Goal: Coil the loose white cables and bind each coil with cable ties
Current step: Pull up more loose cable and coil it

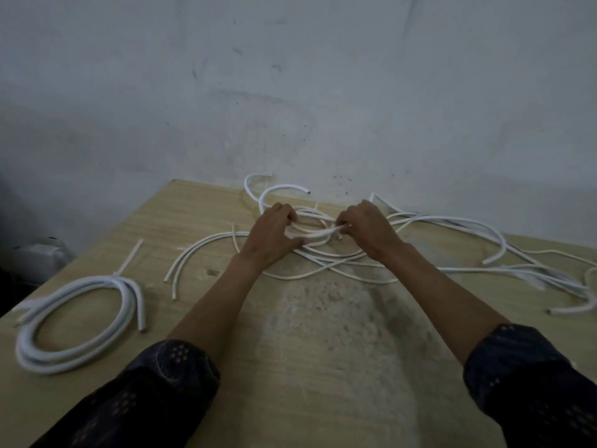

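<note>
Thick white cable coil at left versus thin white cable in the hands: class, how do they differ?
The thick white cable coil lies in neat round loops; the thin white cable sprawls in loose tangled strands. The coil's cable looks thicker than the thin cable. The coil lies untouched; the left hand and right hand grip the thin cable. Both are white, on the wooden table.

My sleeves [155,383] are dark navy with pale dotted patterns. The cables [64,364] are white, the table [193,221] is tan wood grain with a chalky grey patch, and the wall [290,92] is scuffed grey-white.
</note>
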{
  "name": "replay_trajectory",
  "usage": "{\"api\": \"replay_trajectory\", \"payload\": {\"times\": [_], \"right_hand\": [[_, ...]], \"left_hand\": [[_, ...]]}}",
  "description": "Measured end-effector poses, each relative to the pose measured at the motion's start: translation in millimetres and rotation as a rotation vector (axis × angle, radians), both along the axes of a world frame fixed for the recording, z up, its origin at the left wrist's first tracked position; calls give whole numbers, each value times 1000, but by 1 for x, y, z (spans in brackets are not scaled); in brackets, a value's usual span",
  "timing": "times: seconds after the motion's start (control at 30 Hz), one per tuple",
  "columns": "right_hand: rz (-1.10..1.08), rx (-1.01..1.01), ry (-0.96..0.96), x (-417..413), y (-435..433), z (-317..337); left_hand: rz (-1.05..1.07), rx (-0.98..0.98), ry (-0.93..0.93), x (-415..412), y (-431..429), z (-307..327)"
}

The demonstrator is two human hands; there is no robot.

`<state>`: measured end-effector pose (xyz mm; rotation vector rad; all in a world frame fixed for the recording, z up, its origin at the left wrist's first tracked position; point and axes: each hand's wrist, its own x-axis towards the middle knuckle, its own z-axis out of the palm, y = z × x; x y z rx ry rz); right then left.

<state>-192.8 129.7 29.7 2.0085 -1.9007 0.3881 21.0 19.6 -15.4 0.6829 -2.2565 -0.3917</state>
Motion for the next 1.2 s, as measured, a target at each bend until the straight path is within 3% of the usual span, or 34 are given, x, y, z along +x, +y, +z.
{"api": "replay_trajectory", "payload": {"times": [0.17,0.3,0.43,0.63,0.73,0.83,0.97,1.07,1.2], "right_hand": [[-25,-258,-232,-11,-2,47],[-71,-529,-352,-24,0,83],[-119,-701,-457,-44,6,123],[36,-487,-297,-34,35,117],[95,-416,-178,-29,46,98],[156,-420,-195,-33,59,98],[207,-518,-240,-37,66,106],[49,-446,-336,-53,59,94],[-354,-10,-431,-94,47,46]], "left_hand": [[119,-263,142,-4,5,28],[136,-323,330,-8,20,50],[51,-289,329,-14,25,52],[61,-359,419,-26,44,71],[171,-432,301,-24,41,79],[180,-516,239,-21,30,77],[55,-498,371,-12,27,85],[17,-398,429,-10,32,93],[-89,-149,463,-9,43,101]]}}
